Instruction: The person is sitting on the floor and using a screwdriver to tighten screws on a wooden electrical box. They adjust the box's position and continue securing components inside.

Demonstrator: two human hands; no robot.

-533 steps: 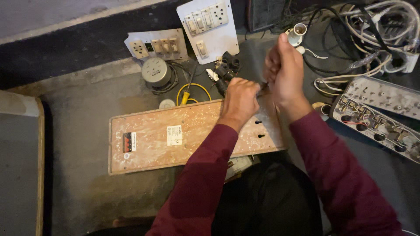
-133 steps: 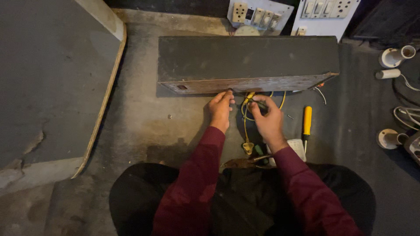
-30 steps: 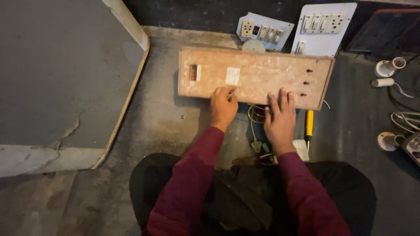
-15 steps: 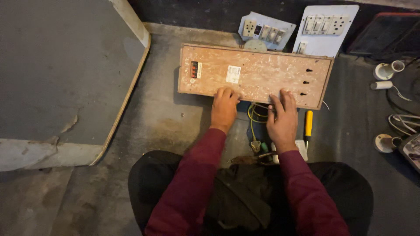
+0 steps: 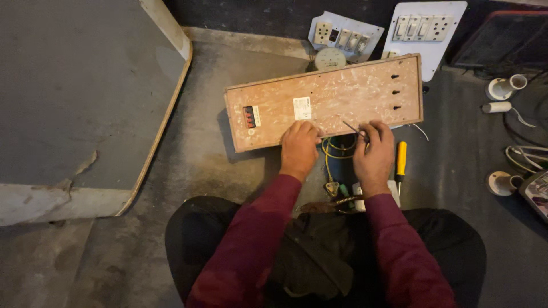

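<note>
A long wooden board (image 5: 331,100) with a red switch block at its left end and slots at its right end lies on the floor in front of me, tilted up to the right. My left hand (image 5: 298,147) rests with curled fingers on the board's near edge. My right hand (image 5: 374,154) sits at the same edge and pinches a thin metal tool or wire (image 5: 351,127) that points up-left onto the board. Yellow wires (image 5: 331,153) loop out from under the board between my hands.
A yellow-handled screwdriver (image 5: 401,162) lies right of my right hand. Pliers (image 5: 325,206) rest by my lap. Two white switch plates (image 5: 425,28) and a round part (image 5: 330,58) lie beyond the board. White lamp holders (image 5: 502,88) and cables sit at right; a large flat panel (image 5: 80,97) at left.
The board has tilted, its right end now farther from me. My right hand, flat on the board before, now pinches a thin tool at the edge. The left hand stays put.
</note>
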